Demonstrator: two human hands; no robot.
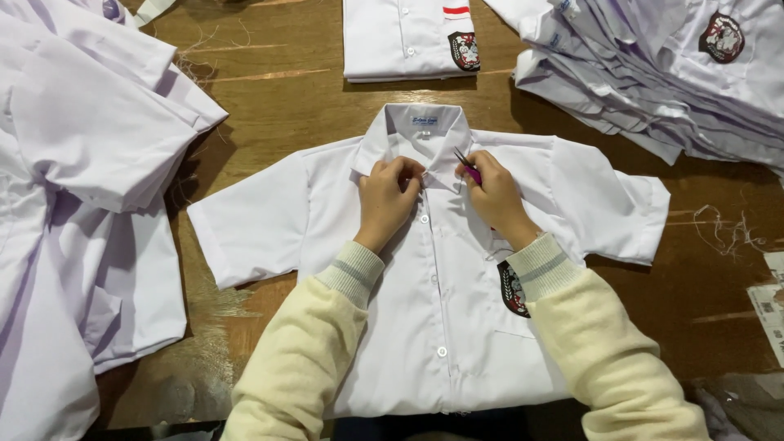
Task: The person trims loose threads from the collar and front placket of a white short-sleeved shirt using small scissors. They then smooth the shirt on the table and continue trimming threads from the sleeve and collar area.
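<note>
Head view looks straight down on a white short-sleeved shirt (441,278) spread flat, front up, on a brown wooden surface (278,90). Its collar points away from the person and its hem lies at the near edge. The sleeves are spread out to either side, and a dark embroidered badge (512,287) sits on the chest pocket, partly under the right forearm.

Both hands meet at the collar (420,135), close beside each other at the top of the button placket. The left hand (388,196) is curled, its fingers bunched and pinching the shirt fabric just under the left collar point; its grip is closed on the cloth. The right hand (494,196) rests on the other collar point and is closed around a small pair of snips with a pink handle (467,166), whose metal tip pokes out above the knuckles toward the collar. Both arms wear cream knitted sleeves (302,359) with ribbed grey-striped cuffs.

Around the shirt: a large heap of white shirts (82,204) fills the left side of the surface, one folded white shirt with a badge (408,41) lies beyond the collar, and a fanned stack of folded shirts (653,73) occupies the top right corner. Loose thread clippings (723,229) lie on the wood at the right, near some printed paper slips (772,306) at the edge.
</note>
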